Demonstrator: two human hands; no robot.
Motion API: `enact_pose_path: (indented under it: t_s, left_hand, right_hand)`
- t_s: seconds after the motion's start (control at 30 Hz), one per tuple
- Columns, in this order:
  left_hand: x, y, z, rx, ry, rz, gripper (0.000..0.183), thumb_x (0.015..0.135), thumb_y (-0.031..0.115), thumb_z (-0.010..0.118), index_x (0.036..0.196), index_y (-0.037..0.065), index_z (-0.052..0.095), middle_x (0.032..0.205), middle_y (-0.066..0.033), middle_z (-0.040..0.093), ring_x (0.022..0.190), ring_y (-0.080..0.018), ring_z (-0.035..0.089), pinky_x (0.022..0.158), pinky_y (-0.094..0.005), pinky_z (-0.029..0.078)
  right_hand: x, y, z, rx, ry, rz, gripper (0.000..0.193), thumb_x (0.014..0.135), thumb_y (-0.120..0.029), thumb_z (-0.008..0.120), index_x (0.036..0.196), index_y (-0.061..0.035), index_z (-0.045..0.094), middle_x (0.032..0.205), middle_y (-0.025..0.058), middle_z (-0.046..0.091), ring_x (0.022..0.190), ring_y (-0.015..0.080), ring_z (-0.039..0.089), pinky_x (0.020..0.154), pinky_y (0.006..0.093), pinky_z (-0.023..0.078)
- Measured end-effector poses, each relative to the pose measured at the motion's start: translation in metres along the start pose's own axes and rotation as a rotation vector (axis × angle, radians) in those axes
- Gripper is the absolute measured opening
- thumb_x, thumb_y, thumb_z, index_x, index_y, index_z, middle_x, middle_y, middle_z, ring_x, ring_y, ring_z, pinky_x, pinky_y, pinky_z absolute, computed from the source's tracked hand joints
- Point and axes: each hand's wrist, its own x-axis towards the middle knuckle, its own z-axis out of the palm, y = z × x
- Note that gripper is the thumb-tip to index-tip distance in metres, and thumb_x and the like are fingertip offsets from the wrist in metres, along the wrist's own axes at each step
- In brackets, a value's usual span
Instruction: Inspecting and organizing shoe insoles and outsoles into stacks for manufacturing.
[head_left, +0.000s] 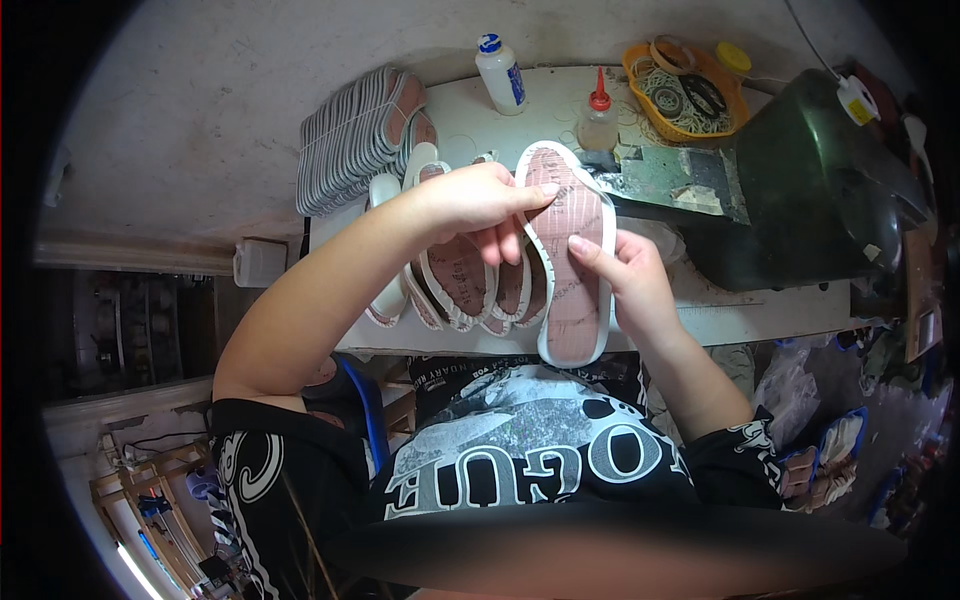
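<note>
A black, white-lettered cloth shirt (545,440) sits below the right grip (637,283), which pinches a long, pink-faced, white-rimmed sole (572,315). The left grip (484,207) touches it by thumb, closure unclear; even pressure should prevent creasing.

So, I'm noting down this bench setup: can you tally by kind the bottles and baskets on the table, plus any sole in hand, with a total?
Bottles: 2 (blue-capped bottle, red-tipped bottle)
Baskets: 1 (yellow-orange basket)
Soles in hand: 1 (pink-and-white sole, in the right hand)
Total: 4
</note>
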Motion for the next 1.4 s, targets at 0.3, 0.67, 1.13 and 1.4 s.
enact_pose_path:
  t_s: [0.3, 0.67, 1.13, 1.4]
  left_hand:
    - [0.017, -0.018, 0.000, -0.127, 0.234, 0.129, 0.036, 0.069, 0.035, 0.084, 0.079, 0.004, 0.067, 0.052, 0.0054, 0.049, 0.041, -0.0047, 0.039, 0.042, -0.0209, 0.034]
    - [0.029, -0.017, -0.012, -0.245, 0.308, 0.157, 0.035, 0.073, 0.036, 0.081, 0.069, 0.009, 0.060, 0.048, 0.0050, 0.044, 0.040, -0.0045, 0.038, 0.043, -0.0206, 0.036]
    - [0.070, 0.036, -0.074, 0.756, 0.212, 0.737, 0.101, 0.063, 0.054, 0.078, 0.143, 0.007, 0.037, 0.151, -0.0248, 0.022, 0.142, -0.0375, 0.017, 0.115, -0.0451, 0.017]
    - [0.081, 0.070, -0.066, 0.966, -0.154, 0.719, 0.050, 0.064, 0.042, 0.081, 0.091, 0.005, 0.062, 0.096, -0.0081, 0.056, 0.097, -0.0245, 0.050, 0.080, -0.0357, 0.041]
  right_hand:
    - [0.026, 0.000, -0.002, 0.065, -0.001, -0.004, 0.027, 0.089, -0.021, 0.067, 0.097, 0.0055, 0.067, 0.088, 0.0083, 0.069, 0.074, 0.0094, 0.063, 0.068, 0.0251, 0.051]
    - [-0.029, 0.020, 0.004, 0.058, -0.087, 0.175, 0.029, 0.089, -0.019, 0.064, 0.107, 0.0045, 0.063, 0.091, 0.0115, 0.070, 0.077, 0.0177, 0.069, 0.071, 0.0303, 0.056]
    - [0.013, -0.001, 0.034, 0.274, 0.111, 0.095, 0.024, 0.091, -0.020, 0.060, 0.105, -0.0006, 0.064, 0.088, 0.0069, 0.069, 0.077, 0.0138, 0.068, 0.064, 0.0234, 0.051]
    - [0.033, -0.004, 0.046, 0.328, 0.199, 0.105, 0.028, 0.095, -0.024, 0.057, 0.109, 0.0000, 0.061, 0.091, 0.0104, 0.070, 0.079, 0.0156, 0.070, 0.061, 0.0205, 0.051]
